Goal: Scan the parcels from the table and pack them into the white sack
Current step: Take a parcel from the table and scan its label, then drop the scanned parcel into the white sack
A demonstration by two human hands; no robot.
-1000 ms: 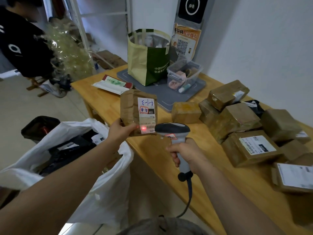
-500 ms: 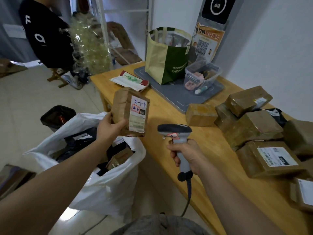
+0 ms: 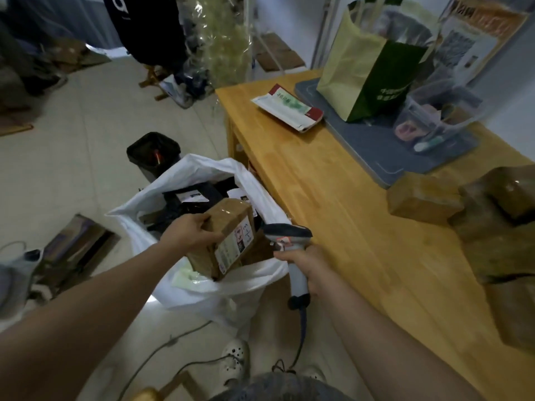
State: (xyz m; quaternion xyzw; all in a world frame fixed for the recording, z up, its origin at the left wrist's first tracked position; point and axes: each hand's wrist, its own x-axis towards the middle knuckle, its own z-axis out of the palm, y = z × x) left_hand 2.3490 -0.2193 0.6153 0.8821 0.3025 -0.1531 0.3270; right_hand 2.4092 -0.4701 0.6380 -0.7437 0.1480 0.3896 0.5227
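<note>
My left hand (image 3: 189, 234) grips a brown taped parcel (image 3: 223, 240) with a white label, holding it tilted inside the open mouth of the white sack (image 3: 202, 287). The sack stands on the floor beside the wooden table (image 3: 333, 204) and holds several dark bagged parcels (image 3: 191, 198). My right hand (image 3: 309, 266) grips a grey handheld barcode scanner (image 3: 289, 235) by its handle, just right of the sack at the table's edge. More brown parcels (image 3: 474, 215) are piled at the right end of the table.
A green and cream tote bag (image 3: 367, 70) and a clear plastic box (image 3: 434, 117) sit on a grey mat (image 3: 385, 157) at the back. A flat white envelope (image 3: 286, 108) lies near the table's corner. A black bin (image 3: 153, 151) stands behind the sack. Another person (image 3: 144, 27) stands farther back.
My left hand has carried the parcel down and left from in front of the scanner into the sack's mouth. My view has swung left and downward. The scanner hand stayed near the table edge.
</note>
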